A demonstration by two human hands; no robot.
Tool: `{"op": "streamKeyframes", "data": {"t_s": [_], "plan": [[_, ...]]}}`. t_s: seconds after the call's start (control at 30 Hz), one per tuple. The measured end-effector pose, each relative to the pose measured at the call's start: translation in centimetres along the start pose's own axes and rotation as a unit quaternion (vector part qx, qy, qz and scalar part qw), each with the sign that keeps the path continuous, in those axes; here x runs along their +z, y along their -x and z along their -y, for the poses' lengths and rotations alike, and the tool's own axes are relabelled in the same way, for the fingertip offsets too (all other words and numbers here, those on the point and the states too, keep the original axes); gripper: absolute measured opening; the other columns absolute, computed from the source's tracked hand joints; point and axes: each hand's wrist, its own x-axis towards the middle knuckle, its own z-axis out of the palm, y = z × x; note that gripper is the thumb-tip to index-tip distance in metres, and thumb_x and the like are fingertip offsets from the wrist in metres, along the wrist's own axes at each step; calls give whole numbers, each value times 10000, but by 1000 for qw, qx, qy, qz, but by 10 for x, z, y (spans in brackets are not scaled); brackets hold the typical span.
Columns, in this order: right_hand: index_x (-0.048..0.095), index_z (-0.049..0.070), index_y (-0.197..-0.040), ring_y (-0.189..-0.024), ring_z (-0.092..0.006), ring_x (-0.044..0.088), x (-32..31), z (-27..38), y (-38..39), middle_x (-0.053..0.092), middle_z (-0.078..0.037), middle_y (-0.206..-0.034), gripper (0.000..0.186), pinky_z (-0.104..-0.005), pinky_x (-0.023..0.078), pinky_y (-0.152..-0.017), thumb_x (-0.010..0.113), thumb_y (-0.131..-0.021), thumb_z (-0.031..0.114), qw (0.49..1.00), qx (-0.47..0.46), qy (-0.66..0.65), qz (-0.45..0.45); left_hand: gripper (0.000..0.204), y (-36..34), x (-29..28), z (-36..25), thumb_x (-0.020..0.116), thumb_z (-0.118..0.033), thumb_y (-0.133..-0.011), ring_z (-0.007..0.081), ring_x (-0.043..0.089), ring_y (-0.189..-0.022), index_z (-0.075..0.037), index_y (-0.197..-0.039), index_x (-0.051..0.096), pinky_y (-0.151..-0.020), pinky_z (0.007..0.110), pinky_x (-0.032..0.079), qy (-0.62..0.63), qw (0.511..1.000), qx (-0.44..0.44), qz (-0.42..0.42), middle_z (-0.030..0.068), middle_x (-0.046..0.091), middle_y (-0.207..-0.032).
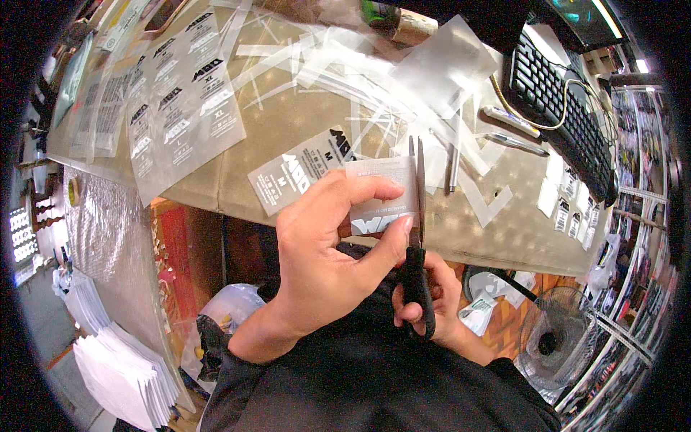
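One small clear film piece (374,209) with white print is up near the worktop's (468,234) near edge, pinched between the left hand's (317,245) thumb and fingers! Right hand's (445,295) fingers grip the black-handled scissors (415,263), blades slightly parted, pointing far, at the film's right edge. Just beyond, to the left, lies a printed sheet (270,187); farther, clear strips (324,68) tangle; far right, a black keyboard (561,101).

Left hand (317,252) pinching film (376,207), black-handled scissors (415,272)
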Motion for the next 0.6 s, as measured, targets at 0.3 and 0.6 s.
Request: {"op": "streamKeyframes", "data": {"t_s": [0.3,0.6], "plan": [[444,-20,-1157,-502,-67,536,-7,8,-2,569,-32,-633,558,-192,406,-419,718,-757,254,998,41,-29,-46,244,-18,12,10,649,41,-707,122,574,-720,15,-949,626,-611,218,444,22,1000,11,0,81,591,-831],[455,-39,-1104,-496,-89,515,-36,8,5,531,-23,-580,744,-211,382,-458,694,-692,533,993,80,-80,23,249,-25,0,9,500,98,-720,92,528,-690,0,-898,643,-599,200,391,98,993,-26,53,78,608,-817]]}}
